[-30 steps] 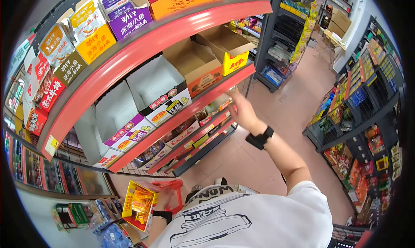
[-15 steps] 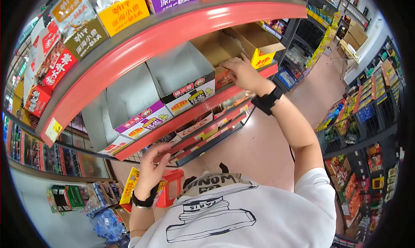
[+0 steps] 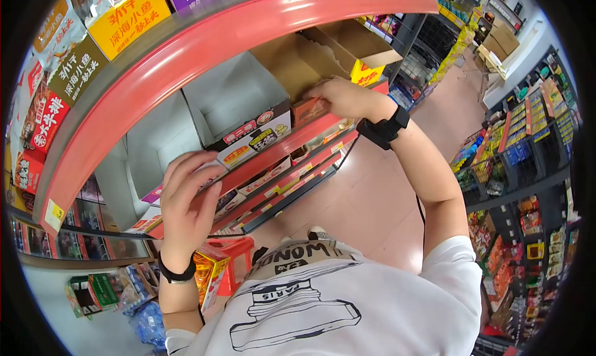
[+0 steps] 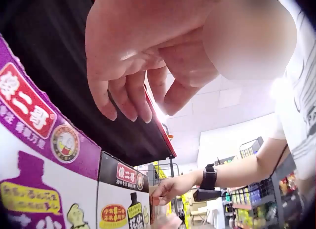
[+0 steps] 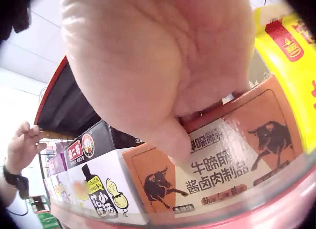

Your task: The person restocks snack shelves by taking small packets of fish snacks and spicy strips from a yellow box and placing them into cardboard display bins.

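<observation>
My right hand grips the front wall of an orange-brown cardboard display box with black bulls printed on it. In the right wrist view the thumb lies on the outside of that wall, while the fingers go over its top edge and are partly hidden inside. Raised in front of the shelf, my left hand holds nothing, its fingers loosely bent. In the head view it overlaps the white box with a purple edge. Between the two hands stands a white box with a black edge.
A yellow box stands right of the bull box. Above hangs the upper shelf's red edge, with packed snack boxes on it. Below my left forearm are a yellow box of snacks and a red plastic object. More shelving stands at right.
My right hand has come from beside the shelf end onto the bull box's front wall. My left hand has left the yellow snack box and risen to the shelf front.
</observation>
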`<act>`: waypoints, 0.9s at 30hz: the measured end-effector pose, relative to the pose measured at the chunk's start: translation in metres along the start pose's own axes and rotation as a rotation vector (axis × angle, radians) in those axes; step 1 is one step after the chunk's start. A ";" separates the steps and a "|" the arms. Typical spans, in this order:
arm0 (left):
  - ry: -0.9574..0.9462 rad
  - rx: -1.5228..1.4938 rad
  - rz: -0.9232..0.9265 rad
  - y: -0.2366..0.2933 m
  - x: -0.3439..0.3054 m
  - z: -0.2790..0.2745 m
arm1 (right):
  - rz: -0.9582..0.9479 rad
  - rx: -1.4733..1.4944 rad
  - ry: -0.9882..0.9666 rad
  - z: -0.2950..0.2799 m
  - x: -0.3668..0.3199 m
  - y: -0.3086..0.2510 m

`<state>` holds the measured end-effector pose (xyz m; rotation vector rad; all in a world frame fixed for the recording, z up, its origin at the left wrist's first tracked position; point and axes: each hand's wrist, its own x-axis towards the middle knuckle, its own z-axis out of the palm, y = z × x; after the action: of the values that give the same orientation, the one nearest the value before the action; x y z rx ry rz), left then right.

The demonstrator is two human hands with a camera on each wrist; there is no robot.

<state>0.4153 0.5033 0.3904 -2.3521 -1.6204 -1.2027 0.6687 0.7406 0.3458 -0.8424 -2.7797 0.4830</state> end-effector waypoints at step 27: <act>0.051 0.360 -0.290 0.000 0.042 0.062 | -0.041 -0.185 0.334 -0.069 -0.043 0.077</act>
<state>0.4575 0.5633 0.3728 -1.9052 -2.0138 -0.8984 0.7615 0.7940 0.3783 -0.8155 -2.5496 0.0672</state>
